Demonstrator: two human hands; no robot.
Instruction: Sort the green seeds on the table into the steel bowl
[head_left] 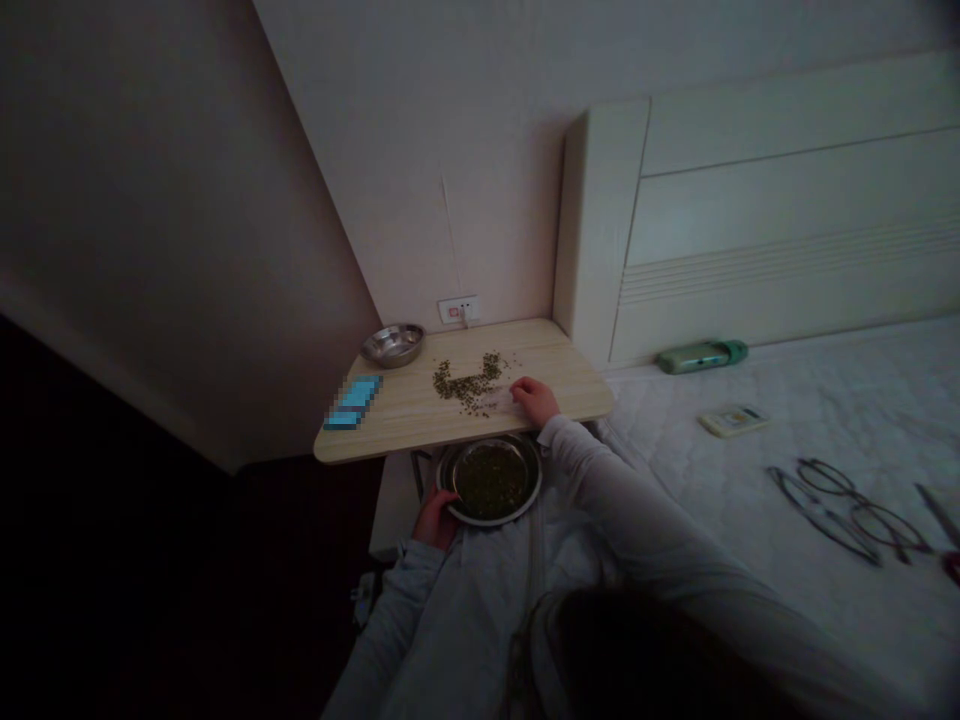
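Observation:
Small green beans (463, 387), like mung beans, lie scattered in a loose curve on a light wooden table (397, 420). At their right side is my right hand (535, 400), its fingers pinched on a pale, see-through piece of plastic (496, 398) that reaches toward the beans; its exact kind is unclear. Below the table's front edge, a steel bowl (487, 521) rests by my lap with many green beans (491, 480) inside. My left hand (436, 518) grips this bowl's left rim, thumb over the edge.
A second steel bowl (393, 346) stands at the table's back left, behind a blurred blue phone-like object (354, 402). To the right, a bed (675, 440) bears a green bottle (701, 357), a pale device (733, 420), eyeglasses (862, 505) and scissors (941, 515). A wall socket (458, 309) sits behind.

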